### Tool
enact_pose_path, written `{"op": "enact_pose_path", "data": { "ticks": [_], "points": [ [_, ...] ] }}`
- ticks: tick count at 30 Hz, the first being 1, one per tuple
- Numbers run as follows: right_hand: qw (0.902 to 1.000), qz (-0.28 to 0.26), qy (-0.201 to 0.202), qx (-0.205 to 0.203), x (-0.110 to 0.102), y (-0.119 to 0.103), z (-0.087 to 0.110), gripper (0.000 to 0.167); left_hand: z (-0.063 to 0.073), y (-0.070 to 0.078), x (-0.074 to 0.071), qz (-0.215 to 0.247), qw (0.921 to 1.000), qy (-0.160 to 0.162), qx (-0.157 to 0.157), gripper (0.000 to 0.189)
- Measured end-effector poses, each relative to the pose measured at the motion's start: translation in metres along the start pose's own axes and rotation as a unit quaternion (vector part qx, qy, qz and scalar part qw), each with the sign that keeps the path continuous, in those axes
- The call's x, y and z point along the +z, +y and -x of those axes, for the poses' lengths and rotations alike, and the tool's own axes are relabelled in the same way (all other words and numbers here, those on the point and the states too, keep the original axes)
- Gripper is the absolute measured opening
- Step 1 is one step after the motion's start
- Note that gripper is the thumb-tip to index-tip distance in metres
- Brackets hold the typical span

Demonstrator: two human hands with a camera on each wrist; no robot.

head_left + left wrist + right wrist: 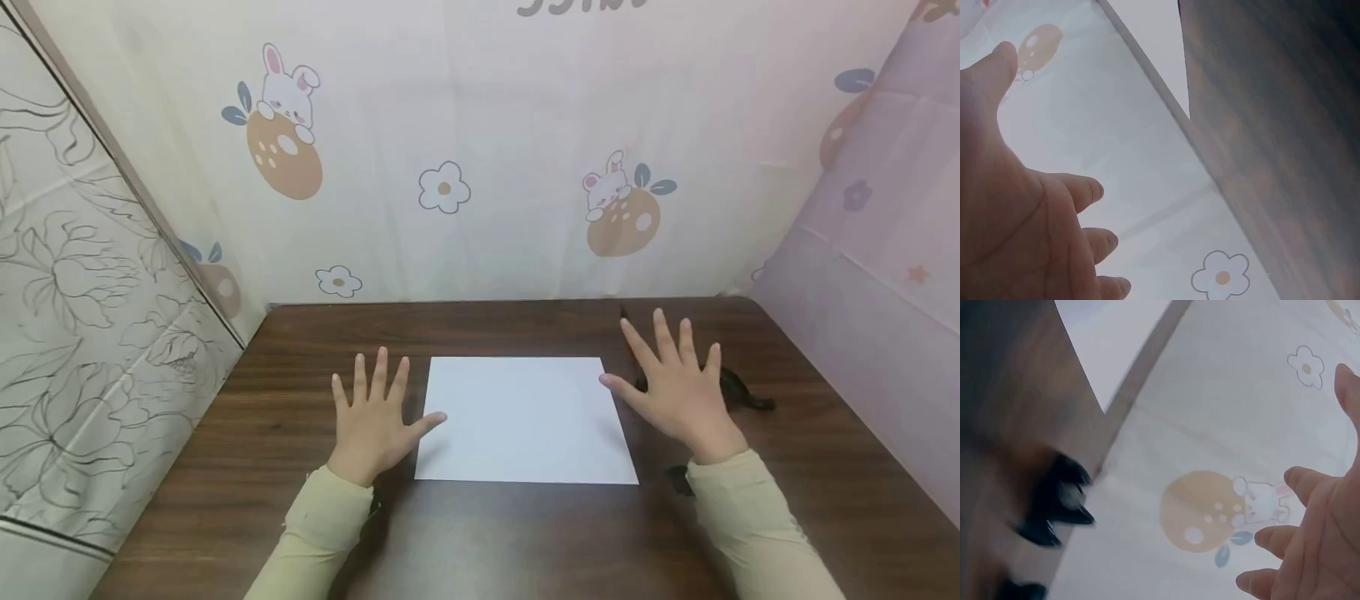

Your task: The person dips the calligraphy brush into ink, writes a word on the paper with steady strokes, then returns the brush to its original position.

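A blank white sheet of paper (521, 421) lies flat on the brown wooden table. My left hand (372, 429) is held over the table at the sheet's left side, fingers spread, its thumb overlapping the paper's edge in the head view. On the other side my right hand (678, 392) is spread in the same way, thumb tip by the sheet's right edge. Neither hand holds anything. Behind the right hand is a glossy black object (738, 390), partly hidden; the right wrist view shows pointed, blurred black parts (1060, 500) of it.
The wooden table (480, 542) ends at the back against a pale curtain (510, 242) printed with rabbits and flowers. A lilac-tinted curtain (870, 292) borders the right side, a flower-patterned panel (82, 292) the left. Dark shapes show beside both sleeve cuffs.
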State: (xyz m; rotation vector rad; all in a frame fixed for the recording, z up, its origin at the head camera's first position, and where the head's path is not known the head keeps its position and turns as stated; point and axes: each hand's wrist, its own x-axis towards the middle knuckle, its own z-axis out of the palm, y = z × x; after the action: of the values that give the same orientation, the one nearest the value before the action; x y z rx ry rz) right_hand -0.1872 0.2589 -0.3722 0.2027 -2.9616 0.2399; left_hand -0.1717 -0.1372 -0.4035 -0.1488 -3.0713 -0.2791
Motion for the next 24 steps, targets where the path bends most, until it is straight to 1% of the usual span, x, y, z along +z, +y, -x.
{"op": "enact_pose_path", "data": {
  "ticks": [6,10,13,16,19,24],
  "points": [
    [0.9997,0.004,-0.018,-0.019,-0.026,0.016,-0.008,0.09,0.006,0.003,-0.003,-0.001,1.0,0.005,-0.004,0.101],
    [0.999,0.009,-0.032,-0.029,-0.041,0.024,-0.016,0.088,0.011,0.006,-0.002,-0.003,0.9999,0.01,0.004,0.099],
    [0.9986,-0.004,-0.039,-0.034,-0.048,0.031,-0.024,0.088,0.016,0.008,-0.001,-0.007,0.9998,0.016,0.013,0.098],
    [0.998,-0.034,-0.038,-0.036,-0.051,0.039,-0.033,0.087,0.022,0.012,-0.001,-0.011,0.9994,0.022,0.026,0.094],
    [0.9952,-0.081,-0.045,-0.032,-0.05,0.048,-0.045,0.087,0.029,0.016,-0.001,-0.002,0.9987,0.027,0.043,0.088],
    [0.984,-0.162,-0.074,-0.009,-0.044,0.058,-0.061,0.091,0.042,0.023,0.002,0.014,0.997,0.02,0.074,0.078]
  ]
}}
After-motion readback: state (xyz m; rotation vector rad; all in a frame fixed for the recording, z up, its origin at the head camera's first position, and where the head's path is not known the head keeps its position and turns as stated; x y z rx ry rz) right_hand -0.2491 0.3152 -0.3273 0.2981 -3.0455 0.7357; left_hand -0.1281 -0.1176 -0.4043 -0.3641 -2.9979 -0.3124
